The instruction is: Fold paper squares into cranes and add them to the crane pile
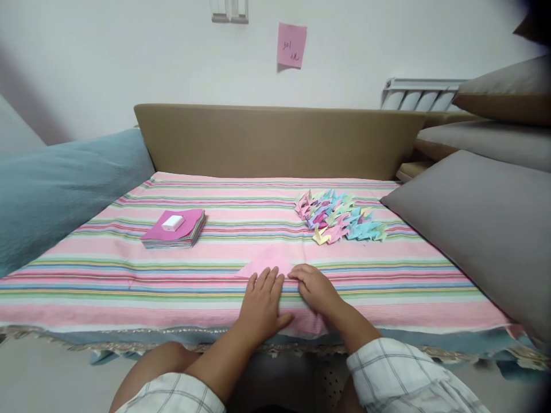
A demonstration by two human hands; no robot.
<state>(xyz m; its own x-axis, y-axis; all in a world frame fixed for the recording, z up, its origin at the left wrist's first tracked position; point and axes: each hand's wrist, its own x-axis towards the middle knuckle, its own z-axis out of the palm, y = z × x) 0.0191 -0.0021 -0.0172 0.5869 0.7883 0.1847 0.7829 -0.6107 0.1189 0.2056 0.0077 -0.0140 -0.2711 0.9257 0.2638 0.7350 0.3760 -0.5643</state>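
A pink sheet of paper (pixel 269 259), folded into a triangle, lies on the striped cloth in front of me with its point away from me. My left hand (pixel 262 304) rests palm down, fingers stretched out and their tips on the paper's near edge. At the paper's right corner, my right hand (pixel 318 289) has its fingers bent together, with thumb and fingertips on the corner. To the far right of the paper sits a cluster of folded paper cranes (pixel 331 215) in pink, blue, yellow, green and purple.
On the left stands a stack of coloured paper (pixel 191 232) with a small white block (pixel 173 223) on top. The striped cloth (pixel 241 201) covers a sofa seat. Grey cushions (pixel 465 223) bound the right side, a blue armrest (pixel 77 189) the left, and a brown backrest (pixel 275 140) the back.
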